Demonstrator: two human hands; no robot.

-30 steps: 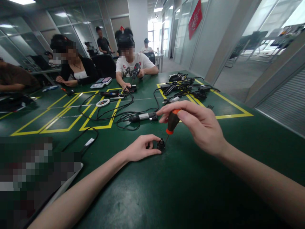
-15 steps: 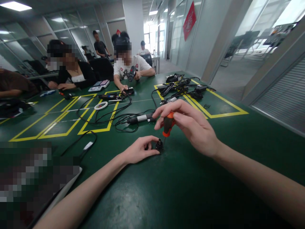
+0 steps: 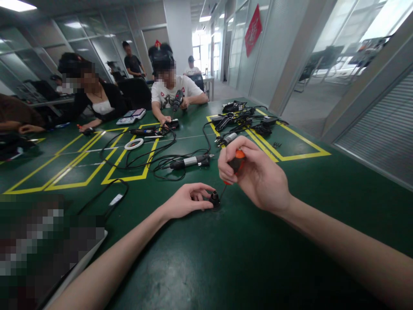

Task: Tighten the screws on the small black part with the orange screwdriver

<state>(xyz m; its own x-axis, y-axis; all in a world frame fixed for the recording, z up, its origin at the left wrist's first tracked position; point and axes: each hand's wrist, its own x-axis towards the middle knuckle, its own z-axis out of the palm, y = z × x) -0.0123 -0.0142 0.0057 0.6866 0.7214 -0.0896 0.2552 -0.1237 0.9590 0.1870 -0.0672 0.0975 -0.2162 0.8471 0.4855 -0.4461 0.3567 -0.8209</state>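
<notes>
My right hand [image 3: 256,174] is wrapped round the handle of a small screwdriver [image 3: 238,161], orange and dark grey. The thin shaft slants down to the left, its tip at the right side of a small black round part [image 3: 214,197]. That part rests on the green table with a short hollow neck pointing up. Thumb and forefinger of my left hand [image 3: 185,200] grip it from the left. Whether the tip sits in a screw is too small to tell.
Beyond my hands lies a black-and-silver rotary tool [image 3: 190,162] with a coiled cord. A white ring [image 3: 134,144] and tangled black cables [image 3: 238,118] are farther back. A co-worker [image 3: 177,88] holds a power drill across the table. A blurred-out device [image 3: 84,245] is at left.
My right hand has turned and closed more fully round the screwdriver, whose handle now tilts further right. My left hand stays on the black part. The camera view has shifted slightly.
</notes>
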